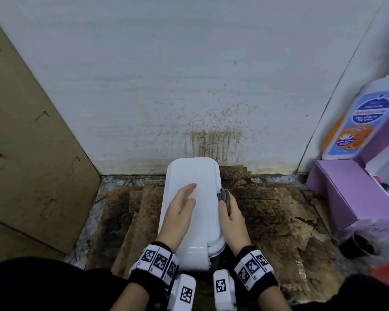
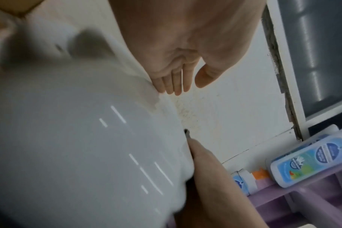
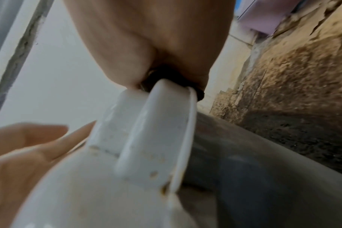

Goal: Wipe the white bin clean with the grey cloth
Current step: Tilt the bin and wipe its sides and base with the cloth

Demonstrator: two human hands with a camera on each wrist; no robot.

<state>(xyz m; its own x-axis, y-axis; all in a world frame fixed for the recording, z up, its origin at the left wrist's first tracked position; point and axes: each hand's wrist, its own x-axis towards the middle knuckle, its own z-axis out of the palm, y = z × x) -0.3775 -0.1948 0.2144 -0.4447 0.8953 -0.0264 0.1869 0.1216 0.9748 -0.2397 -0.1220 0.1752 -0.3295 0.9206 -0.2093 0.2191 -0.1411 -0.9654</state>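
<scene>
While my right hand point(image 1: 230, 217) pinches the folded grey cloth point(image 1: 224, 196) against the right edge of the white bin point(image 1: 200, 176) on the floor, my left hand point(image 1: 180, 209) hovers flat, holding nothing (unbraced, a hard stroke could tip the bin sideways)

Soft even light, bowed edges, wrist views blurred, perhaps by motion.
</scene>
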